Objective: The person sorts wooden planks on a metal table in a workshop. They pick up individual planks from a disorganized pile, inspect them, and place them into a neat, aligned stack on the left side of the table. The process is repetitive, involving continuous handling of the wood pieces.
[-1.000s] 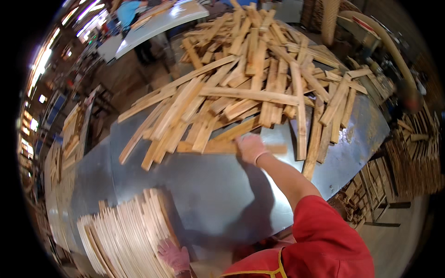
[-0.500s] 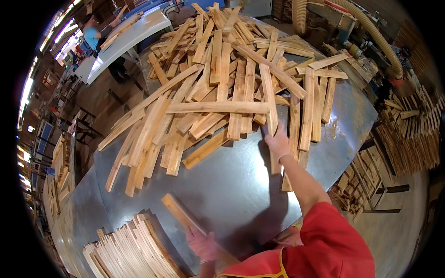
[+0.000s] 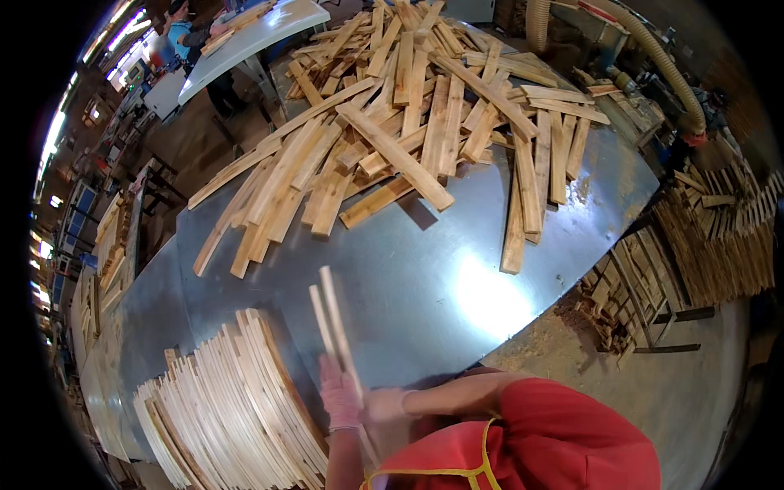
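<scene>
Close to my body I hold two narrow wooden slats (image 3: 333,306) upright side by side, their far ends slightly apart. My left hand (image 3: 340,396), in a pale pink glove, is closed around them. My right hand (image 3: 387,406), smeared by motion, is against their lower part from the right side. Left of my left hand stands a tight row of slats (image 3: 237,400) set on edge. Farther off lies a large loose heap of slats (image 3: 425,106), crossing one another at many angles.
The metal tabletop (image 3: 392,286) reflects a bright glare. Another person (image 3: 181,41) works at a white table (image 3: 278,28) at far left. A ribbed hose (image 3: 665,69) hangs at far right. Below the right edge stands a rack of wood pieces (image 3: 629,294).
My right hand has come back from the heap with a slat, to beside my left hand. One slat on the heap now lies slanting toward me. My view has shifted a little.
</scene>
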A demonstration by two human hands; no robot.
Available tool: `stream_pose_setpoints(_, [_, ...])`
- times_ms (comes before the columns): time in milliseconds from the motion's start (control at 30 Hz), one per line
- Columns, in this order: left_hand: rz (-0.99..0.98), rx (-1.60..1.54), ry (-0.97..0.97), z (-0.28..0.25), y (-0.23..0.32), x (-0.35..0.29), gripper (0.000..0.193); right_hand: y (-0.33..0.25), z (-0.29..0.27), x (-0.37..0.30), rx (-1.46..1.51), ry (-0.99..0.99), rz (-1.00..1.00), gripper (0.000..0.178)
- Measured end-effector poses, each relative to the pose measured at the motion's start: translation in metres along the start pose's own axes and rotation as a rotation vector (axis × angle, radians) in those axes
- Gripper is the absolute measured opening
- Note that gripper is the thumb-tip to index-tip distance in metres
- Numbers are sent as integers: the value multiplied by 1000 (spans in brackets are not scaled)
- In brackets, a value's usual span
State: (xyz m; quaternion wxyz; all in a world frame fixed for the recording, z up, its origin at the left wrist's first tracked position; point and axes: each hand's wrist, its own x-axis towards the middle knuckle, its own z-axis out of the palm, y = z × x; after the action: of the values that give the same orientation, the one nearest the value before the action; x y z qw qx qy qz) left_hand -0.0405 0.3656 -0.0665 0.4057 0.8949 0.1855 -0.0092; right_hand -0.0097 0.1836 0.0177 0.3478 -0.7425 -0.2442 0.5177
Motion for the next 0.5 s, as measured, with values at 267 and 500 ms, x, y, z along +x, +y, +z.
stream_pose_setpoints(267, [99, 1067, 34, -44, -2, -32, 94, 44, -72, -19, 7, 222, -253, 57])
stream_pose_setpoints(500, [-28, 1074, 215, -55, -6, -39, 96, 240, -310, -180, -74, 1686, 682, 79])
